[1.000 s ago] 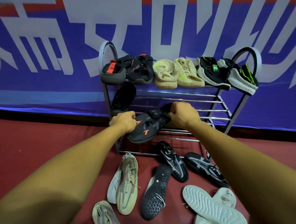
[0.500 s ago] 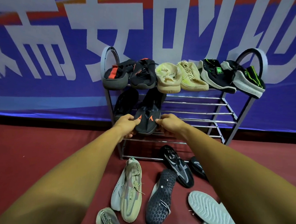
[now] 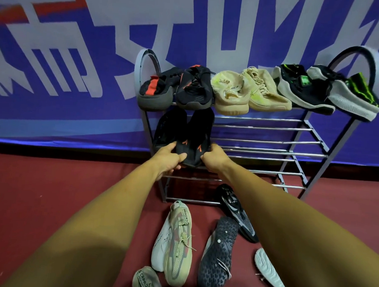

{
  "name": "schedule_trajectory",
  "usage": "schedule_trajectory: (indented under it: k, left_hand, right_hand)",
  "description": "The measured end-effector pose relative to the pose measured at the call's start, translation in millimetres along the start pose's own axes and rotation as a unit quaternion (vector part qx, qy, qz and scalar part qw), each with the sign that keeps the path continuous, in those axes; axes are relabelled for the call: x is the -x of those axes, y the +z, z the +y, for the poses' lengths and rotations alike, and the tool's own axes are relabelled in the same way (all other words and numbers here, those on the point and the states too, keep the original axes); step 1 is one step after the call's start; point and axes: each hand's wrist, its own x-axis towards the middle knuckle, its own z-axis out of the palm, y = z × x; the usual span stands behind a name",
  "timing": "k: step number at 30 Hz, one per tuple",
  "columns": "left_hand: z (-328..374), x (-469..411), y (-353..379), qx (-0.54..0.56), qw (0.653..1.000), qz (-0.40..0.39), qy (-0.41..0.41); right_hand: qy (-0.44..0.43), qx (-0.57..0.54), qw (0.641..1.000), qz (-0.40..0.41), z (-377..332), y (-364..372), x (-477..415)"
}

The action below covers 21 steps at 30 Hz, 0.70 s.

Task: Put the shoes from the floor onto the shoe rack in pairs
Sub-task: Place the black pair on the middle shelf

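Note:
A black shoe with orange marks [image 3: 194, 141] lies on the second shelf of the metal shoe rack [image 3: 271, 152], next to its black mate [image 3: 169, 129] at the shelf's left end. My left hand [image 3: 169, 158] grips its heel from the left and my right hand [image 3: 214, 156] from the right. On the top shelf stand a black-and-red pair [image 3: 176, 87], a cream pair [image 3: 248, 89] and a black-and-green pair [image 3: 327, 91].
On the red floor before the rack lie a beige sneaker [image 3: 177, 241], a second beige shoe [image 3: 146, 281], a black shoe sole-up [image 3: 217, 256], a black mesh shoe [image 3: 237, 211] and a white sole [image 3: 269, 272]. A blue banner [image 3: 78, 71] hangs behind.
Both hands have lifted the black-and-orange shoe from in front of the rack and set it straight onto the second shelf beside its mate. The view has moved closer.

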Motion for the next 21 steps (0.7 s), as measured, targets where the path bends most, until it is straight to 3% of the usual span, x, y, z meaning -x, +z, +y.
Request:
schedule_trajectory:
  k: [8,12,16,21]
  left_hand:
    - [-7.3,-29.6,14.6,-0.074,0.995,0.049,0.05]
    - [-6.1,-31.9,20.3,-0.115,0.992,0.035,0.042]
    - [-1.4,-24.1,22.5,-0.113,0.994,-0.014,0.002]
    - [1.6,-11.8,22.2,-0.146,0.989,-0.034,0.007]
  right_hand:
    - [0.044,-0.009,0.996,0.077,9.5,5.2,-22.5]
    - [0.042,0.025,0.994,0.095,8.6,5.0,-26.0]
    - [0.04,0.06,0.994,0.076,7.1,2.0,-27.6]
    - [0.015,0.115,0.993,0.011,0.5,-5.6,-15.1]
